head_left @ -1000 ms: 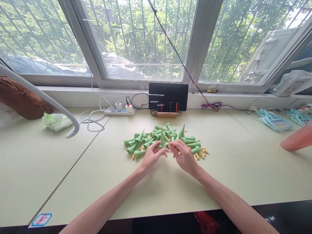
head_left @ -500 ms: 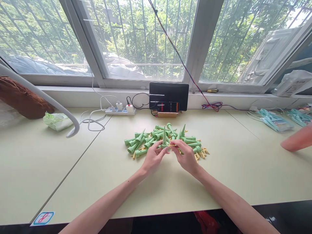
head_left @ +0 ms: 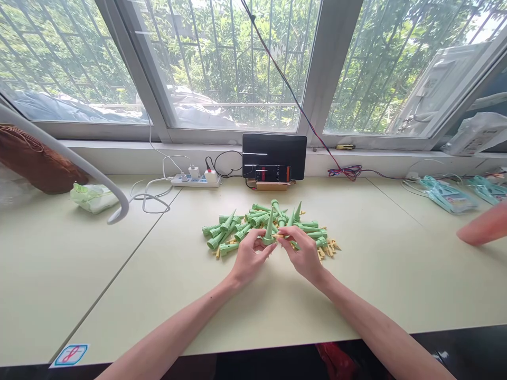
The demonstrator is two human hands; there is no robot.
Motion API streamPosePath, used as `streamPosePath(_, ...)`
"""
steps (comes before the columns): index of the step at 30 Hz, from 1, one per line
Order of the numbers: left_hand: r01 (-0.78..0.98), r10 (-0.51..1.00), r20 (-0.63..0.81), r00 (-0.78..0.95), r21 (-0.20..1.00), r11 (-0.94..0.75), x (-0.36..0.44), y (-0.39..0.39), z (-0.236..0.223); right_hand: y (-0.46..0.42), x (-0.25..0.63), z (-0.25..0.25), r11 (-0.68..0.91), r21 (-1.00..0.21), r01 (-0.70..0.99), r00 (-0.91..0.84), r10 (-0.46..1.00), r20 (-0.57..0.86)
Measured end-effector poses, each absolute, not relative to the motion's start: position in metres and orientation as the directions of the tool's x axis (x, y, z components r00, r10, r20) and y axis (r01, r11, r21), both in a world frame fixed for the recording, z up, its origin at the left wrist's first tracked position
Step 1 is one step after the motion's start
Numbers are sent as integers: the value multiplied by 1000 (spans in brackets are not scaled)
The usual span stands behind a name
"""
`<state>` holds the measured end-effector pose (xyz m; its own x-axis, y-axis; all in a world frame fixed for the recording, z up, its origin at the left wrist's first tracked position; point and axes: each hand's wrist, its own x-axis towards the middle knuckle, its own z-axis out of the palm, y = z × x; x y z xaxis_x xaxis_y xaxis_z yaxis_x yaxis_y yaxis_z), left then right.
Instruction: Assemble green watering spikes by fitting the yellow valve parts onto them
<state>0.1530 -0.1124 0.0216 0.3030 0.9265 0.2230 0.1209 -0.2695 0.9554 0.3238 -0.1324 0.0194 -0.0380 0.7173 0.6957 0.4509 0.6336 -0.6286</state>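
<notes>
Work on one green cone (head_left: pixel 269 226) looks partway done, with lots left: many more cones lie in a heap (head_left: pixel 259 217), and loose yellow bits (head_left: pixel 330 247) sit at its right side. It is too hard to tell if any of those cones are done. The one cone is at the near side of the heap, point up and leaning a little. The left hand (head_left: pixel 249 257) curls around its wide bottom. The right hand (head_left: pixel 304 255), also at the heap's near side, pinches one yellow bit (head_left: pixel 278 236) right beside that cone. Whether its tip is inside cannot be seen.
</notes>
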Motion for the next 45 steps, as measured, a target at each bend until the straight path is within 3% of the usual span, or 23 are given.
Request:
streamPosePath(23,317,904,312,291,860,-399,153,-114,17,-135,322,22,645,-617,451,-61,712,700)
streamPosePath(45,281,897,312,313,872,-401,153,-115,18,-133,325,19,596,-655,465,-6,742,670)
